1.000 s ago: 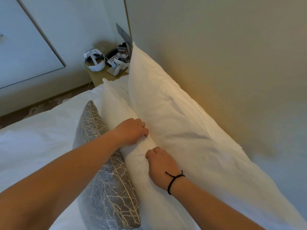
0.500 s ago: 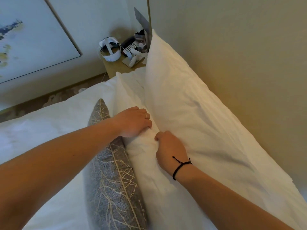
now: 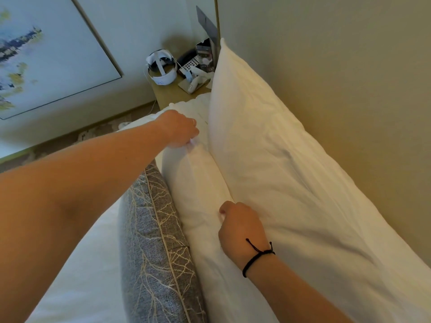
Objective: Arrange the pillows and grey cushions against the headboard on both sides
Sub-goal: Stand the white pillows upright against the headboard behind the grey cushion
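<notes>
Two bare arms reach in from the lower left and lower right of the frame over a white bed (image 3: 70, 276). The left hand (image 3: 178, 129), at upper centre, curls its fingers and pinches the top edge of the front pillow (image 3: 198, 190). The right hand (image 3: 240, 227), at lower centre and wearing a black cord at the wrist, curls round the same edge nearer the camera.

That front pillow stands on its long edge between a grey cushion (image 3: 154, 241) on its left and a larger back pillow (image 3: 279, 171) that leans on the beige headboard (image 3: 338, 78). All three touch, and their long axes run from the bottom of the frame up toward the table (image 3: 168, 94) at upper centre, parallel to the headboard.

Likely risks: since only fabric seems to be pinched, the cover may slide over the filling and wrinkle. A strong tug toward the table could leave the pillow off-centre, or tip the cushion forward onto the bed.
</notes>
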